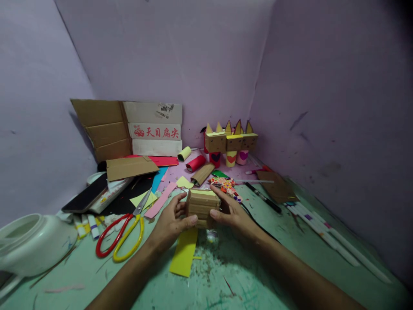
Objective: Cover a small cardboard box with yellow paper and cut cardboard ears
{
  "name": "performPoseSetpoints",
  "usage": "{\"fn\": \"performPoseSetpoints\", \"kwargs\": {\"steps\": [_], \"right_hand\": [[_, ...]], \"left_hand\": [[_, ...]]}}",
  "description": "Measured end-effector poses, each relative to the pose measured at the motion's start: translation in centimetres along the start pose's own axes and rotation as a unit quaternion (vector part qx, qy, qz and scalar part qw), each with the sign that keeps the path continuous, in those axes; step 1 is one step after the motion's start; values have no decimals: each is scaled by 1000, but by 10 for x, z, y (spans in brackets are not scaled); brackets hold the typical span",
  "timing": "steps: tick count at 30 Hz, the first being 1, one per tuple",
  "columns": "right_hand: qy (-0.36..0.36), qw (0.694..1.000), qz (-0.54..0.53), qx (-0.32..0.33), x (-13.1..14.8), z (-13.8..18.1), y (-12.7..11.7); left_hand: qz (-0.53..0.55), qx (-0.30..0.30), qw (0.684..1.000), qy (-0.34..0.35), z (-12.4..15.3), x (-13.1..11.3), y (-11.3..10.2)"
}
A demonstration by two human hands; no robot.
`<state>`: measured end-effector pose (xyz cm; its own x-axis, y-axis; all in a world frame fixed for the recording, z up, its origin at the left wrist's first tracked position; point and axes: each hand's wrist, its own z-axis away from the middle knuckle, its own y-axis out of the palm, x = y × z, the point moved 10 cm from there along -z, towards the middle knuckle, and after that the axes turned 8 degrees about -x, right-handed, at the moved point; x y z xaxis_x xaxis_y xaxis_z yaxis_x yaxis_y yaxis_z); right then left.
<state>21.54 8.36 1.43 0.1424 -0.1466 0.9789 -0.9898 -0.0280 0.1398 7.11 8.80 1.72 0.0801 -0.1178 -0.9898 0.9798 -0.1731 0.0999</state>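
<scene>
A small folded cardboard block (202, 206) with a yellow top edge is held between both hands above the green table. My left hand (170, 221) grips its left side, thumb at the lower front and fingers curled behind. My right hand (232, 214) clasps its right side, thumb on the front. A yellow paper strip (184, 253) lies flat on the table just below the block.
Red-and-yellow scissors (120, 236) lie to the left, near a white jar (32, 243) and a dark phone (85, 194). Paper scraps, paper rolls (195, 163) and a printed carton (129, 129) sit behind. Finished cardboard figures (230, 144) stand at the back; pens (262, 197) and white tubes (325, 234) lie right.
</scene>
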Motion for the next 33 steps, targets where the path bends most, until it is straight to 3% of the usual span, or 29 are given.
{"fn": "performPoseSetpoints", "kwargs": {"steps": [6,9,11,13,16,19,21,23,26,30,33], "right_hand": [[-21,999,0,27,3,0,6],[-79,996,13,39,14,0,9],[-150,986,77,-3,25,1,1],[-249,950,178,-55,42,8,-4],[-381,867,310,-83,61,26,6],[-459,808,368,-39,66,44,30],[-491,790,368,13,66,56,46],[-496,798,340,42,67,63,52],[-475,835,278,27,69,63,43],[-433,872,228,-3,64,55,29],[-415,881,228,-18,62,50,23]], "left_hand": [[-7,25,1000,7,0,-1,5],[-2,14,999,36,0,-6,2],[-15,-14,998,52,0,-9,-4],[-24,-29,998,42,0,-7,-8],[1,9,1000,8,4,-3,2],[50,51,997,0,10,-5,14],[86,53,995,-7,11,-7,16],[114,27,993,-7,9,-8,10],[134,-16,991,1,5,-11,-3],[111,-22,994,14,1,-11,-7],[65,-22,997,36,-1,-11,-11]]}}
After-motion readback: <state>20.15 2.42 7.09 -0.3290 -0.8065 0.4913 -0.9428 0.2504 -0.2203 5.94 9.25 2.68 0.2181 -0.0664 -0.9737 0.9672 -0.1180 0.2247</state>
